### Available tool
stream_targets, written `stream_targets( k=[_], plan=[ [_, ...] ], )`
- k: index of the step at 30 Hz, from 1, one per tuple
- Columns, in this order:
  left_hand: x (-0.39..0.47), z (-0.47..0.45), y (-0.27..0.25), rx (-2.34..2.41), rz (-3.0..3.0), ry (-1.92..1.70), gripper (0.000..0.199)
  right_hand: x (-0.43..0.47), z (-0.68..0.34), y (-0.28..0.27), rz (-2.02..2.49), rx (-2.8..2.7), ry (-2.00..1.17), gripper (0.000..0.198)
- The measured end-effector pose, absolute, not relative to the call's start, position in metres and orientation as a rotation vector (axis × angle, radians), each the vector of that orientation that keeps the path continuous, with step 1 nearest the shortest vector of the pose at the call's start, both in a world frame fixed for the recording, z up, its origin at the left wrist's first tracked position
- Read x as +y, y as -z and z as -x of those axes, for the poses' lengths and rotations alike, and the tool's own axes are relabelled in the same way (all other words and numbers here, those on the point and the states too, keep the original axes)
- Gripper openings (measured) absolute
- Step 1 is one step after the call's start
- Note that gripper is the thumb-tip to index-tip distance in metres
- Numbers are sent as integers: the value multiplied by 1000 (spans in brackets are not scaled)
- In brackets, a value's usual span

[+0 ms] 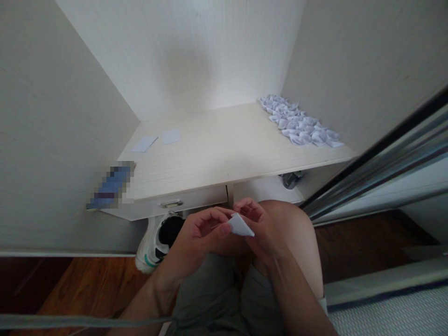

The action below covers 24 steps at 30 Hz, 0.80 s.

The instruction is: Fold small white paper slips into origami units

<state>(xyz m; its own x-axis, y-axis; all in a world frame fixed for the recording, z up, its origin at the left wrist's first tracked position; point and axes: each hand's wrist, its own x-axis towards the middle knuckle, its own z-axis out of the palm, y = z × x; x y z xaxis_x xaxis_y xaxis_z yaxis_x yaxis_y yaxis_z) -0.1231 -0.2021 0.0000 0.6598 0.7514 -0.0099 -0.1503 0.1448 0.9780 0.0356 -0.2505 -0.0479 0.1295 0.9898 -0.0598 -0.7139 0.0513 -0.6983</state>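
Above the lap, just short of the bench's (210, 161) front edge, a small folded paper (241, 226) sits between the two hands, its pointed corner aimed at about four o'clock. The left hand's (206, 233) fingers are closed, pinching the paper's left end between thumb and forefinger; the right hand's (258, 225) curl behind it, and whether they grip or merely steady it cannot be told. Folding well here would mean letting the left pinch serve as a clamp, lining up edges before pressing, and creasing from the held end towards the point, lightly, since thin paper probably crumples under a hard squeeze. The inner layers and the right fingertips are hidden, so how many folds it has is unclear. From the hands, two flat paper pieces (171, 136) lie towards half past ten; at one o'clock the folded paper pieces (301, 125) overlap too closely to count. Pixelation masks a bluish item (112, 184) near ten o'clock, and shadow blurs a dark container (292, 180) at half past one.
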Motion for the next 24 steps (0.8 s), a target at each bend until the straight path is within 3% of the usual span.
stream_targets(
  k=[4, 7, 10, 15, 24],
  plan=[
    [-205, 122, -8, 603, -1510, -737, 5, -259, -59, 39, 782, -850, -1161, 15],
    [-203, 126, -19, 607, -1925, -746, 8, -268, -79, 17, 820, -1241, -998, 22],
    [-201, 131, -31, 529, -2336, -714, 15, -277, -88, -12, 953, -1630, -744, 16],
    [-203, 136, -45, 458, -2634, -675, 17, -287, -82, -35, 1290, -1992, -334, 19],
    [-195, 132, -58, 451, -2714, -563, 15, -281, -75, -33, 1498, -2110, -296, 15]
  ],
)
